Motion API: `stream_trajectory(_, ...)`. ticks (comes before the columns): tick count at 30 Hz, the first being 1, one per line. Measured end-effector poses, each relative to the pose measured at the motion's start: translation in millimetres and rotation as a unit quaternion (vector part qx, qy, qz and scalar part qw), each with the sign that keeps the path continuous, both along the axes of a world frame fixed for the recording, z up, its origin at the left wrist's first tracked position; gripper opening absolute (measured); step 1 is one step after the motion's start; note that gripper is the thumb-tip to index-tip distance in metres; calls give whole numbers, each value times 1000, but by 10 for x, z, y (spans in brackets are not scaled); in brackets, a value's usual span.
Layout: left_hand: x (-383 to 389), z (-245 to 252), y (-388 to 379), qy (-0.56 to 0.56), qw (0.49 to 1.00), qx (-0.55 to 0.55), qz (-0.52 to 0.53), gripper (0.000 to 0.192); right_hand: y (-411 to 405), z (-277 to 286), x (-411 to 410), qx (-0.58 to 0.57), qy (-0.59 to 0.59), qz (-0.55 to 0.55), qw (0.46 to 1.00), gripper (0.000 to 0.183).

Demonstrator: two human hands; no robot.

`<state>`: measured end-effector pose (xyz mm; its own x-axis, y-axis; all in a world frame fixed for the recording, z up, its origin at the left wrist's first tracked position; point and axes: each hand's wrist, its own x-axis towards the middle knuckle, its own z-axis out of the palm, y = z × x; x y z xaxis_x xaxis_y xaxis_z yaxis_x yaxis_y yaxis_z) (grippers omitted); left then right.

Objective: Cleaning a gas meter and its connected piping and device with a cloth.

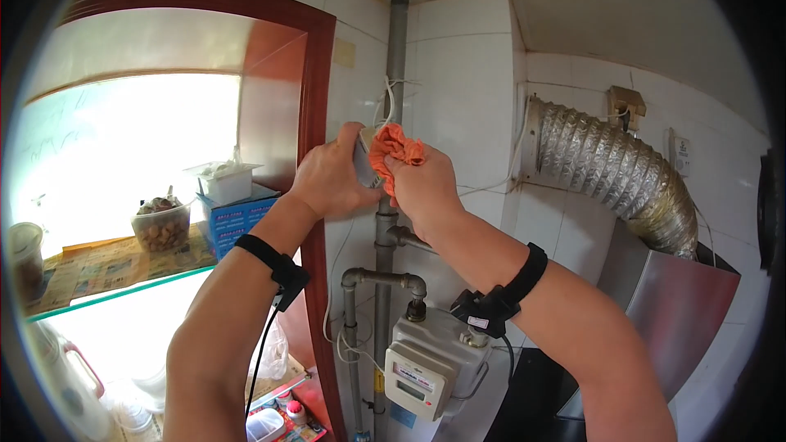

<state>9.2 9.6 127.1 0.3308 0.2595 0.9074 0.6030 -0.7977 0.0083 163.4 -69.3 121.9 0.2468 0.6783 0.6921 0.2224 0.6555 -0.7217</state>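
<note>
Both of my arms reach up towards a grey vertical pipe [398, 43] on the tiled wall. My left hand [331, 175] grips the side of a small whitish box-like device [365, 162], with its thumb below and its fingers at the top. In my right hand [425, 184] is a bunched orange cloth [393, 150], pressed against the device's right side. The cloth and fingers hide much of the device. A white cable [390, 98] runs above it, close to the pipe.
Below hangs a gas meter [417, 380] with bent pipework. A foil exhaust duct [614, 166] leads to a range hood [669, 319] on the right. Left, a window recess has a glass shelf [123, 290] holding a tub of brownish pieces [161, 227] and a blue box [236, 218].
</note>
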Motion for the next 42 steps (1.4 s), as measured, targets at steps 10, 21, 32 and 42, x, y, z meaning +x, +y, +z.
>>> stream_trajectory(10,-29,-8,-55,16,1000,-21,-5,95,-196,82,223,-60,57,24,996,26)
stream_trajectory(21,-24,12,-169,37,999,-23,-10,88,163,145,87,25,-114,-48,992,25)
stream_trajectory(32,-14,-10,-67,26,999,-22,-8,95,-128,123,187,-105,62,6,992,15)
stream_trajectory(42,-9,7,-166,49,998,-38,17,95,155,196,119,77,-150,-86,982,21)
